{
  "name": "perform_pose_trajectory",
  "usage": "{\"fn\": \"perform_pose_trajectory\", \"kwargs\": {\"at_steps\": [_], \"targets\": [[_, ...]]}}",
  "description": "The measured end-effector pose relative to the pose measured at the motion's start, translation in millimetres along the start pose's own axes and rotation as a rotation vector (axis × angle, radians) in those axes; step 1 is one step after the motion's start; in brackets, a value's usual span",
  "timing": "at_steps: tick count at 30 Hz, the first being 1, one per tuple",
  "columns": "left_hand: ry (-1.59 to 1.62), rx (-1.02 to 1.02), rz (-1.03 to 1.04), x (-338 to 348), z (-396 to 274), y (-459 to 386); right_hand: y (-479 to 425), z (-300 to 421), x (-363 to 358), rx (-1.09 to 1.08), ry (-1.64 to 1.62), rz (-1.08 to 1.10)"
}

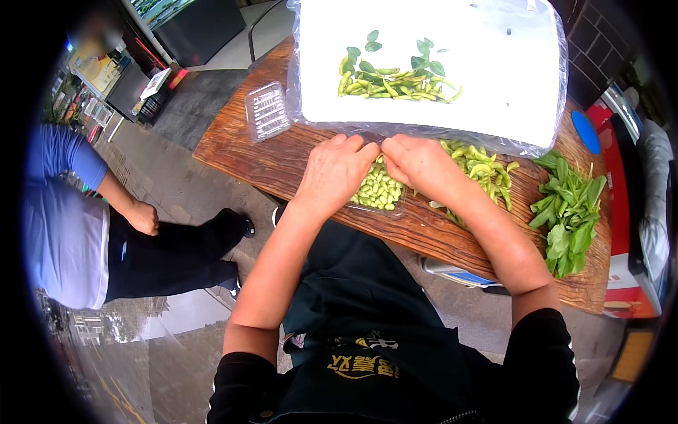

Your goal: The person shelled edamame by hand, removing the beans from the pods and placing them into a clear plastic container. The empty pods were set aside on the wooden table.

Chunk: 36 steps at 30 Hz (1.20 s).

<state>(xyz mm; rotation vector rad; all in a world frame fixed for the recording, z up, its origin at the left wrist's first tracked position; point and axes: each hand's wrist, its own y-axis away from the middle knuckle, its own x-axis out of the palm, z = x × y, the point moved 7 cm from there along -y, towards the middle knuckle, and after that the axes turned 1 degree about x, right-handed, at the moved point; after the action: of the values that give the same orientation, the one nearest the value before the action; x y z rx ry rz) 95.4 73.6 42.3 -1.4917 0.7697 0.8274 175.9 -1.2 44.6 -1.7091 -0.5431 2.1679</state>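
My left hand (336, 172) and my right hand (424, 167) meet above a clear plastic container (394, 211) at the wooden table's near edge. Shelled green soybeans (378, 190) fill much of it. The fingers of both hands are pinched together, their tips nearly touching. A bit of green, seemingly a soybean pod (380, 157), shows between them; the fingers hide most of it. Beneath and beyond my right forearm lies a heap of green soybean pods (482, 169).
A plastic-wrapped white panel (476, 63) picturing pods and leaves covers the table's far side. A ridged clear plastic lid (267, 112) lies left, leafy greens (569, 212) right, near a blue disc (586, 132). Red boxes (617, 196) stand beyond. A person (69, 222) is at left.
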Motion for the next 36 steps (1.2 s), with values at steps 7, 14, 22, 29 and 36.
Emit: {"fn": "perform_pose_trajectory", "kwargs": {"at_steps": [7,14,22,29,36], "targets": [[0.109,-0.062,-0.051,0,10,0,2,-2,-4,0.036,-0.033,-0.007],[1.053,-0.559,0.141,18,27,9,7,-7,-18,0.215,-0.423,-0.122],[1.744,-0.766,0.143,23,-6,23,6,11,-27,0.186,-0.569,-0.133],[1.834,-0.917,0.029,19,-12,27,6,22,-32,0.165,-0.452,-0.153],[1.049,-0.467,-0.048,7,-9,17,15,-5,2,0.473,-1.037,-0.061]]}}
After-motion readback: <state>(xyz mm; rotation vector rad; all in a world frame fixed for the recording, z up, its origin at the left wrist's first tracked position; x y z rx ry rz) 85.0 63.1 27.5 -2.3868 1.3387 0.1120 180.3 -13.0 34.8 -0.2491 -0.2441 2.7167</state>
